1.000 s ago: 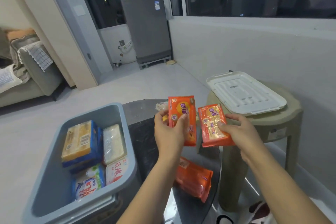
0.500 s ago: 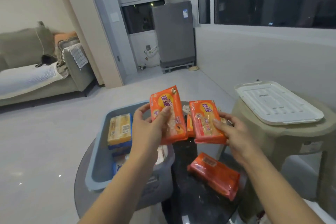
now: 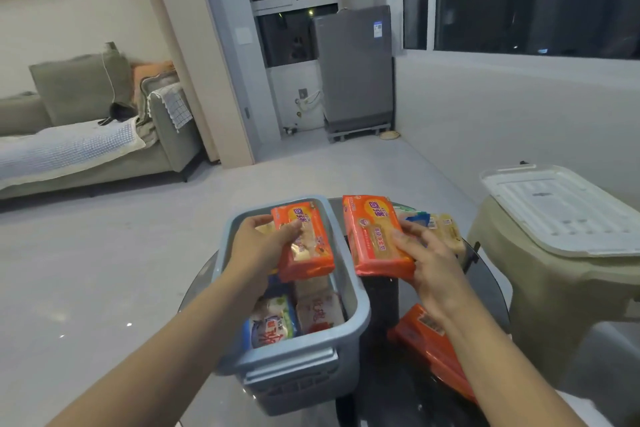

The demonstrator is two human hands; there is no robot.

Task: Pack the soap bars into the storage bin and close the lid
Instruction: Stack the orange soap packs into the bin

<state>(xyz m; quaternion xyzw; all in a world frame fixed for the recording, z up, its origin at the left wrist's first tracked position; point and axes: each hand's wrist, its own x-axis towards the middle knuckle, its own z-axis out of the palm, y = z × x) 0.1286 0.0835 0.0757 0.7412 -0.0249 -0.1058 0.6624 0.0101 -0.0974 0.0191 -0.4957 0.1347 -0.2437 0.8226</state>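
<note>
Left hand [image 3: 263, 243] grips a glossy orange plastic-wrapped rectangular soap bar [image 3: 304, 243], thumb on the printed face, fingers curled behind. The bar is over the open grey-blue rectangular plastic storage bin [image 3: 349, 291], above its far half, long axis running away from the person, tilted, printed face up toward the camera.

Right hand [image 3: 429, 263] grips a second orange wrapped soap bar [image 3: 375, 236], fingers curled over its right edge. This one is just right of the bin's right wall, over the dark round glass tabletop [image 3: 381, 392], long axis also pointing away, face up. The two bars are side by side, near each other, not touching.

Inside the bin: a blue-and-white wrapped soap pack [image 3: 272, 322] and a pale pink-and-white wrapped pack [image 3: 320, 314] at the near end, lying flat; others are hidden under the left hand. The bin has a smooth rounded rim and a ribbed handle at the near end.

A third orange wrapped soap bar [image 3: 429, 343] lies flat on the tabletop, partly under the right forearm. More small wrapped packs [image 3: 446, 229], yellow and blue, sit behind the right hand, too blurred to tell apart.

White ridged rectangular plastic lid [image 3: 561, 208] lies flat on a beige plastic stool [image 3: 561, 295] to the right, well apart from the bin.
</note>
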